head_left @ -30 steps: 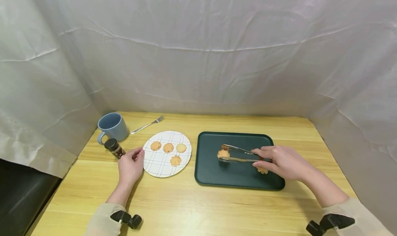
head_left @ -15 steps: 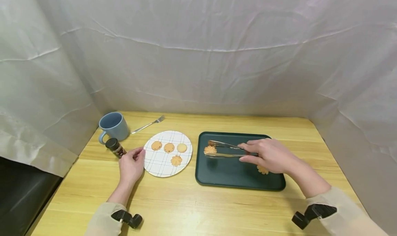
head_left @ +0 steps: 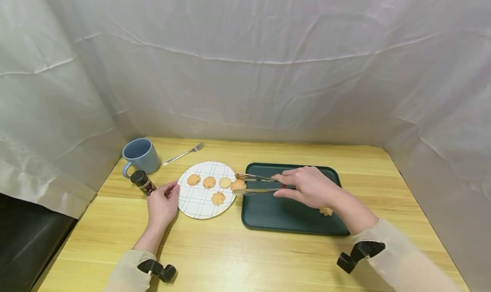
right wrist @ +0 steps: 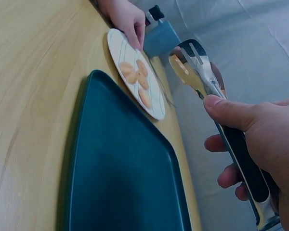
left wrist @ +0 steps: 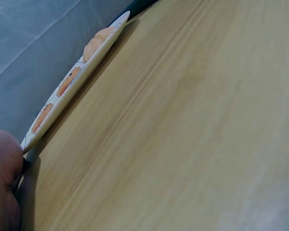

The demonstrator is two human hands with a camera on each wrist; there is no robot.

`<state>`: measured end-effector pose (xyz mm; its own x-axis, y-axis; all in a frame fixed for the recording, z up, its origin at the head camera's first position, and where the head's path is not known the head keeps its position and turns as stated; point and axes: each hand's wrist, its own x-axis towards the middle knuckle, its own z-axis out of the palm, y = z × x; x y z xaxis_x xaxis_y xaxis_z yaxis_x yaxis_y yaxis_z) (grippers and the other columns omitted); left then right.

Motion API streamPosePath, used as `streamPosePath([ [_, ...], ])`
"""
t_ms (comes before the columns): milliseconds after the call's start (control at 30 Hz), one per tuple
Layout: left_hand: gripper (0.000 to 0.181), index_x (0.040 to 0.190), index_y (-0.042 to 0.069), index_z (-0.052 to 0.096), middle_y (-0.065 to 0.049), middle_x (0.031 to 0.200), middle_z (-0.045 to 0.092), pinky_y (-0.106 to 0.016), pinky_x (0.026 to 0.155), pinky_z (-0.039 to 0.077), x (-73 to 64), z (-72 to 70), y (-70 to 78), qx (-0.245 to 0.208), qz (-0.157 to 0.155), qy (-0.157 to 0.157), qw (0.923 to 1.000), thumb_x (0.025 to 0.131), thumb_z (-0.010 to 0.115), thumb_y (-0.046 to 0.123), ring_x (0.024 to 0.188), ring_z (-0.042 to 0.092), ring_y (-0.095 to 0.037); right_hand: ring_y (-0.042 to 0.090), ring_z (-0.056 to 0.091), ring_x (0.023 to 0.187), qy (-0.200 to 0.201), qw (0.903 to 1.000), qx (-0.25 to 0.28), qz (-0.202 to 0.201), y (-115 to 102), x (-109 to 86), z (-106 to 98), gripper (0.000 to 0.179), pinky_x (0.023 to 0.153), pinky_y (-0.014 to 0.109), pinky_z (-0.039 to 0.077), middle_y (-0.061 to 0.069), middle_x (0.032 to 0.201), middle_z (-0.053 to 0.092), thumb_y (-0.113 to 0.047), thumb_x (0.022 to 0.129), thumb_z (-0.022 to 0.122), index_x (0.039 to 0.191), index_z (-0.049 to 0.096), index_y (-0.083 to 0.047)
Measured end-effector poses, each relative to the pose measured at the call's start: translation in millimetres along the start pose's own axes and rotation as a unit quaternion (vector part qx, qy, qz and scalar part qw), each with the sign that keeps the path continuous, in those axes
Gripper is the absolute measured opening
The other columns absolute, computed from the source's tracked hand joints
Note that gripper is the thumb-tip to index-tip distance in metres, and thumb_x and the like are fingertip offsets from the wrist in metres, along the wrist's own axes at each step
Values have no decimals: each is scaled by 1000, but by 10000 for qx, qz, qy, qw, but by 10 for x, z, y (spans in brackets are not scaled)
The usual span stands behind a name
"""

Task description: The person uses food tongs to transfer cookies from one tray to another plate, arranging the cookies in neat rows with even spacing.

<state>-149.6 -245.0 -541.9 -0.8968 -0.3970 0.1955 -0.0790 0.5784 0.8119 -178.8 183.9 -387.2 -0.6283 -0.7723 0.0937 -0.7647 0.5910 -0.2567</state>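
My right hand (head_left: 308,185) grips metal tongs (head_left: 255,191), their tips pointing left over the right rim of a round checked plate (head_left: 195,203). Between the tips is a flower-shaped cookie (head_left: 238,185). In the right wrist view the tongs (right wrist: 241,156) have dark handle grips. Several cookies lie on the plate, among them a plain round cookie (head_left: 225,182) and another flower-shaped cookie (head_left: 218,198). At the plate's left rim, my left hand (head_left: 163,202) pinches the edge with thumb and fingers. The left wrist view shows only part of that hand (left wrist: 5,175).
A dark green tray (head_left: 276,219) sits right of the plate, with one flower-shaped cookie (head_left: 326,211) partly behind my right hand. Beyond my left hand are a black-capped jar (head_left: 142,183), a blue mug (head_left: 140,156) and a fork (head_left: 184,154). Grey cloth (head_left: 245,91) hangs behind the table.
My right hand has carried the cookie in the tongs leftward, from over the tray to the plate's right rim. My left hand has stayed at the plate.
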Motion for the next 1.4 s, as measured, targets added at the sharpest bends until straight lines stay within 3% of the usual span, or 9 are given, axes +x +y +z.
streamPosePath([
  [100,25,120,-2,77,-16,98,77,-13,69,45,-3,-2,-4,-16,-1,-8,10000,104,67,14,86,69,-25,27,64,129,-117,9999,44,44,-49,92,33,52,100,51,55,2,136,70,-50,103,66,141,70,-15],
  [267,25,120,-2,77,-17,99,77,-12,69,45,-7,-2,-5,-54,21,-4,10000,104,68,13,86,70,-25,24,67,125,-176,9998,77,-85,-117,252,105,52,95,47,57,3,136,71,-49,103,67,142,70,-14],
  [367,24,120,-3,78,-16,98,77,-11,68,45,-6,-3,-5,-47,71,28,10000,104,68,13,85,69,-25,19,74,105,-194,9996,119,-189,-150,353,162,52,84,41,60,5,135,71,-49,103,67,141,70,-13],
  [500,24,119,-2,78,-16,97,77,-12,68,44,-4,-4,-6,-25,73,44,10000,104,68,13,85,69,-24,11,72,83,-274,9992,100,-263,-192,489,250,52,75,36,58,5,136,70,-49,103,66,141,70,-14],
  [600,25,120,-2,78,-15,98,77,-13,69,45,-1,-5,-9,-10,25,22,10000,104,68,14,86,69,-24,10,71,83,-366,9988,85,-301,-219,585,326,52,74,35,57,3,131,73,-50,104,65,142,70,-14],
  [733,25,120,-1,78,-15,99,77,-14,70,46,3,-2,-18,-7,-21,0,10000,104,68,15,87,70,-24,14,72,94,-469,9984,103,-292,-246,687,432,52,76,35,56,0,124,75,-49,104,65,143,69,-14],
  [900,25,121,-1,78,-15,99,77,-14,70,46,5,1,-27,-22,-30,-1,10000,104,68,15,87,70,-24,16,71,106,-528,9984,12,-220,-277,794,547,51,84,37,57,0,133,72,-49,103,66,142,69,-17],
  [1200,26,121,-1,78,-15,100,77,-13,71,47,9,4,-30,-47,-99,-41,9999,104,68,16,88,70,-24,16,71,101,-657,9977,25,-134,-332,924,681,49,81,37,56,1,133,72,-48,104,66,140,71,-16],
  [1400,25,121,-1,78,-16,100,77,-12,70,46,15,4,-43,-57,-57,-23,10000,104,68,15,88,71,-24,7,61,78,-820,9966,40,-64,-339,973,777,49,68,31,49,-4,119,74,-49,105,65,143,69,-18],
])
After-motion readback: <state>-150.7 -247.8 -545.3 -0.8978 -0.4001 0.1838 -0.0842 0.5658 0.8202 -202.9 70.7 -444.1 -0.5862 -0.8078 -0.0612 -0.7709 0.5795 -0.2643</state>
